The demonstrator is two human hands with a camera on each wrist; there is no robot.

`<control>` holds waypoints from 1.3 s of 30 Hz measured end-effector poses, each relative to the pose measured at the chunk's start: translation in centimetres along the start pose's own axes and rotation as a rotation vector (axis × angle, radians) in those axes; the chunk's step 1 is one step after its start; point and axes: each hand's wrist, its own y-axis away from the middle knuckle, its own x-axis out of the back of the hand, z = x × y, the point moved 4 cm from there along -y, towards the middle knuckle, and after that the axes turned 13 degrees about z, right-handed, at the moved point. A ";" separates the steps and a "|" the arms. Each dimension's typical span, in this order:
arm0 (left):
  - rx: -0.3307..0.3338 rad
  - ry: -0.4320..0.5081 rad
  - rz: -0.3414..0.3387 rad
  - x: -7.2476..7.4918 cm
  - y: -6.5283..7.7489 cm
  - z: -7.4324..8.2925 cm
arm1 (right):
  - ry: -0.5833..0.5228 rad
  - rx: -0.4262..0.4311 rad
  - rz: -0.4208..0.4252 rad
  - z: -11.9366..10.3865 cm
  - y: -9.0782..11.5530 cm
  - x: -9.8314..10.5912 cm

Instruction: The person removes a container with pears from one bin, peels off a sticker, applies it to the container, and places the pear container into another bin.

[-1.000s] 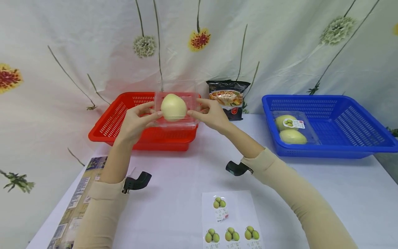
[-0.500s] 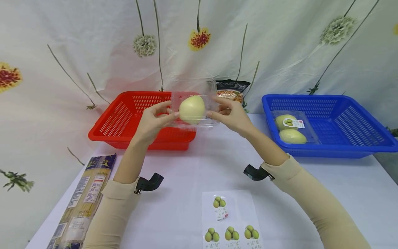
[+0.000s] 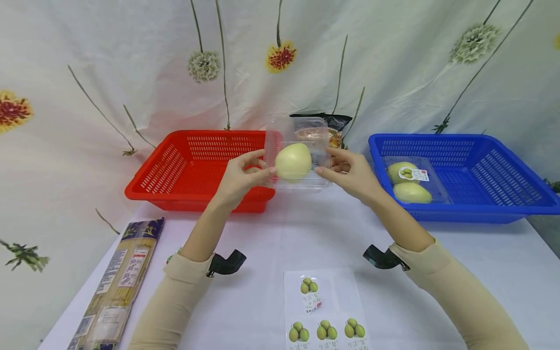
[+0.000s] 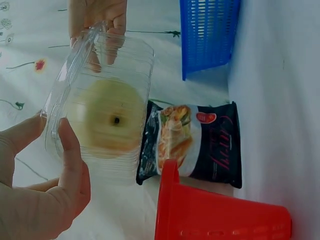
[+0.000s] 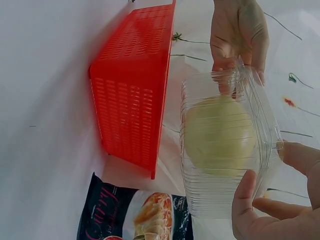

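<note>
A clear plastic clamshell box (image 3: 321, 182) is held up in the air, with a pale yellow-green, pear-like fruit (image 3: 293, 161) inside it. My left hand (image 3: 239, 181) grips the box's left end, thumb at the near edge and fingers behind. At the opposite end, my right hand (image 3: 355, 179) holds it in much the same way. In the left wrist view, a dark spot shows on the fruit's underside through the ribbed plastic. The right wrist view shows thumb and fingertips pinching the box's rim (image 5: 267, 120).
A red basket (image 3: 146, 193) stands behind my left hand. The blue basket (image 3: 463, 209) at right contains a labelled box of two fruits (image 3: 411, 192). A dark food packet (image 4: 215, 145) stands at the back. A pasta pack (image 3: 118, 282) and a fruit-sticker sheet (image 3: 334, 294) lie nearer.
Both hands have carried the box with the fruit rightward, from in front of the red basket to in front of the dark packet. The pasta pack at left has come into fuller view.
</note>
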 end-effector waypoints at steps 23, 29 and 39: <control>-0.015 -0.247 -0.217 -4.0 2.7 -2.2 | 0.096 -0.048 -0.022 4.4 4.0 1.9; 0.024 -0.332 -0.257 -4.7 3.4 -3.3 | 0.100 -0.058 -0.025 5.8 5.0 1.7; 0.080 -0.364 -0.250 -5.9 4.4 -5.2 | 0.089 -0.094 -0.035 7.9 6.3 0.9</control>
